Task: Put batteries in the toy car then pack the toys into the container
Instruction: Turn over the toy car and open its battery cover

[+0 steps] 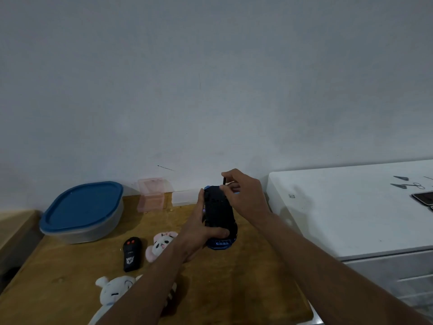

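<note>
Head view: wooden desk (246, 289) against a pale wall. At its far left stands the container (82, 214), blue lid on. The toy car (218, 212) is raised above the desk's middle, underside toward me. My left grip (199, 233) is wrapped round its body. A white plush (114, 293), a pink-eared plush (161, 246) and a black remote (132, 253) lie left of the car. My right grip (246, 195) pinches a thin dark rod (224, 180) at the car's far end.

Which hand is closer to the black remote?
Left. The left hand, gripping the toy car, is right of the remote; the right hand, pinching a tool, is beyond the car.
</note>
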Available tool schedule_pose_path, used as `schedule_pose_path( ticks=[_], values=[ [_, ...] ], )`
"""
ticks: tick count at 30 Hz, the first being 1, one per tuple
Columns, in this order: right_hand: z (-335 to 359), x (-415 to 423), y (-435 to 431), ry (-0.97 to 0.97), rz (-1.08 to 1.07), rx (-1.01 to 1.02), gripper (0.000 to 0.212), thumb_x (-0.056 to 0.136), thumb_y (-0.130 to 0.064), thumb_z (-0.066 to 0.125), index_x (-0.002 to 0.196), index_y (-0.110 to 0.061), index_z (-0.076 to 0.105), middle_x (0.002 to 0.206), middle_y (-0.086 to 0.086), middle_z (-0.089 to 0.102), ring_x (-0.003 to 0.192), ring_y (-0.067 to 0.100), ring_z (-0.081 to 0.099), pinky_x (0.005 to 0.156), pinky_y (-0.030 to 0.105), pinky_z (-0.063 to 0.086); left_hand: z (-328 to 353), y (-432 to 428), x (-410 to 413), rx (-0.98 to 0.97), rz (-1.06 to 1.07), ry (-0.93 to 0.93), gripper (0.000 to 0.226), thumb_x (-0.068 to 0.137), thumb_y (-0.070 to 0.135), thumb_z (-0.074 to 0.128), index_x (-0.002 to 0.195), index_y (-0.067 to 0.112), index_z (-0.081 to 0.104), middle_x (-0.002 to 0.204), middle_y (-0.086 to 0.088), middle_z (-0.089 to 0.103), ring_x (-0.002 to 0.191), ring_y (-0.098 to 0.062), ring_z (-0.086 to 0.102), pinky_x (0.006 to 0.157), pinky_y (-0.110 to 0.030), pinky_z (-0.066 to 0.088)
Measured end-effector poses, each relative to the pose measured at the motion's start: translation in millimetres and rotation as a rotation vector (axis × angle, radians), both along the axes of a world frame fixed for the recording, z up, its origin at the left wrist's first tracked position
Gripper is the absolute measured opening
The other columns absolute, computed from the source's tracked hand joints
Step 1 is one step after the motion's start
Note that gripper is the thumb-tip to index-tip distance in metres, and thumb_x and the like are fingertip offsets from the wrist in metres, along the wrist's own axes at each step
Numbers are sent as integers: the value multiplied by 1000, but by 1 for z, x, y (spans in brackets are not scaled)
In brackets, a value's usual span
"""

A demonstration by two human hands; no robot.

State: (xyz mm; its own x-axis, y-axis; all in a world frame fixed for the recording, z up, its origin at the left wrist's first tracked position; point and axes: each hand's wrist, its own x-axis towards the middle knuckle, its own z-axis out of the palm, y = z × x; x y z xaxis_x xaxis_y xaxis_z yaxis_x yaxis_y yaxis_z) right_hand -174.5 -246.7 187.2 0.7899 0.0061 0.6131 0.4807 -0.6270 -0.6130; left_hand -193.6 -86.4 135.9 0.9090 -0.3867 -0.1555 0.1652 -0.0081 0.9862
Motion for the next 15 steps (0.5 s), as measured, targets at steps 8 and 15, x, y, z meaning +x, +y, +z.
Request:
schedule_pose_path(
  ticks=[8, 15],
  values=[
    [-10, -7, -13, 46, -2, -2, 19, 86, -14, 67, 105, -10, 66, 82, 2, 71, 73, 13, 68, 68, 29, 59, -6, -9, -10, 1, -5, 36, 128, 66, -12, 78, 147, 57, 7, 130, -10, 60, 114, -31, 62, 98, -55, 50],
    [-29, -25, -32, 99, -98, -21, 9, 85, -14, 68, 92, -11, 63, 58, -6, 57, 53, 10, 55, 53, 33, 52, -28, -29, -27, 44, -40, 38, 127, 55, 8, 89, 142, 62, 15, 136, -4, 57, 119, -32, 59, 98, -58, 49]
  ],
)
